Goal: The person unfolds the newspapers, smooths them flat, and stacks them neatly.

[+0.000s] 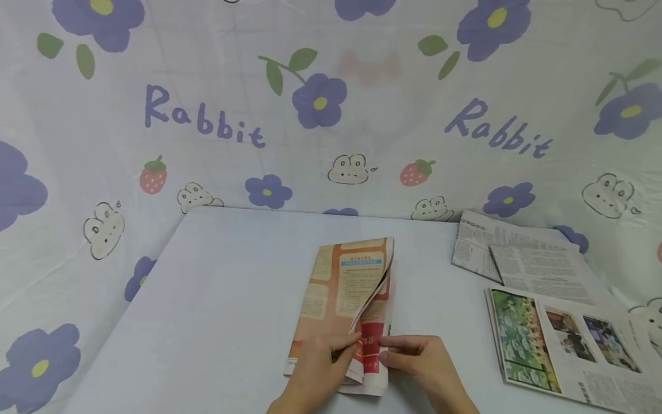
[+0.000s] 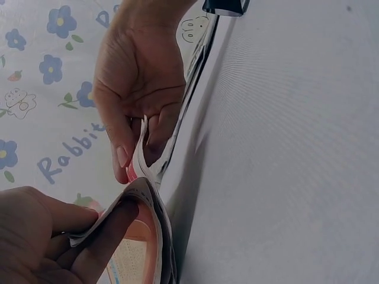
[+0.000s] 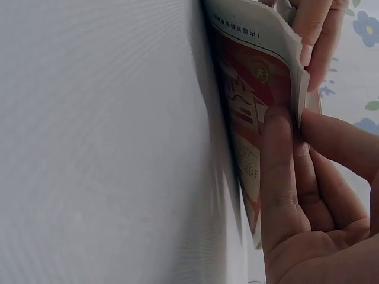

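Note:
A folded newspaper (image 1: 322,287) with orange and red print lies on the white table in front of me. My left hand (image 1: 319,363) pinches its upper layers near the lower edge, and those layers curl up along the right side. My right hand (image 1: 426,362) pinches the right edge of the lower, red-printed layers between thumb and fingers. In the left wrist view the left hand (image 2: 41,236) has a finger under the raised paper fold (image 2: 142,192). The right wrist view shows the right hand (image 3: 320,207) gripping the paper's edge, with the red printed underside facing the table.
At the right side of the table (image 1: 207,299) lies a newspaper with colour photos (image 1: 569,345). Behind it are grey text newspapers (image 1: 538,264), partly overlapping. A white curtain (image 1: 217,69) with flowers and rabbits hangs along the back and sides.

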Demonstrator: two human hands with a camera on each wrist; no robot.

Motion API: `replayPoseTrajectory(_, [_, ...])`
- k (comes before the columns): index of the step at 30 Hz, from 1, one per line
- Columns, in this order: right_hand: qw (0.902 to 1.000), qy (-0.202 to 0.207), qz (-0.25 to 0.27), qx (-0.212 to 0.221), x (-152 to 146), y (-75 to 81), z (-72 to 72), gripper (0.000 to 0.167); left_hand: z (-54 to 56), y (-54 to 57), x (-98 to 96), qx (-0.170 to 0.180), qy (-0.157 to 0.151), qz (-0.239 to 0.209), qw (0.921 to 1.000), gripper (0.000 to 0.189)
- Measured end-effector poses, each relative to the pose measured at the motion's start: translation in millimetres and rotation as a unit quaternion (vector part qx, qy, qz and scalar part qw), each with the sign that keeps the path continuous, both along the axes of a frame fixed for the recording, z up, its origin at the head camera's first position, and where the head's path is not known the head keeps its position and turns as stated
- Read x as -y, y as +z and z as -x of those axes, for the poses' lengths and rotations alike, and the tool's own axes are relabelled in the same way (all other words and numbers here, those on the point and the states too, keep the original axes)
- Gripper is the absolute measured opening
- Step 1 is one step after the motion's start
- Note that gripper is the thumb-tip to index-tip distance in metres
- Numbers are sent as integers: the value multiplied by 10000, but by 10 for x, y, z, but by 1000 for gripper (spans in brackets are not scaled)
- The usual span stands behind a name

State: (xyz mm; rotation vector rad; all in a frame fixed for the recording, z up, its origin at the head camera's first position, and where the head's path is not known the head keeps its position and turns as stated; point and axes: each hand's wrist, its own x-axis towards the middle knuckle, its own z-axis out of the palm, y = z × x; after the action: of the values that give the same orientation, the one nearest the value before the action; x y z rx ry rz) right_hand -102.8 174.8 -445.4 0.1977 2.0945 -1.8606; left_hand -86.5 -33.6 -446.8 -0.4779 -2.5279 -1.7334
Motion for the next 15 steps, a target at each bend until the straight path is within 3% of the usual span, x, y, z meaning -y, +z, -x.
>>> replayPoseTrajectory(9, [9994,-147,-307,22,-51,0,26,29,4,-13,0,-180,81,-212,9996,21])
replayPoseTrajectory(15, [9993,-158,-303,124,-228,65,55,32,24,-32,92,-270,418,-361,9981,20])
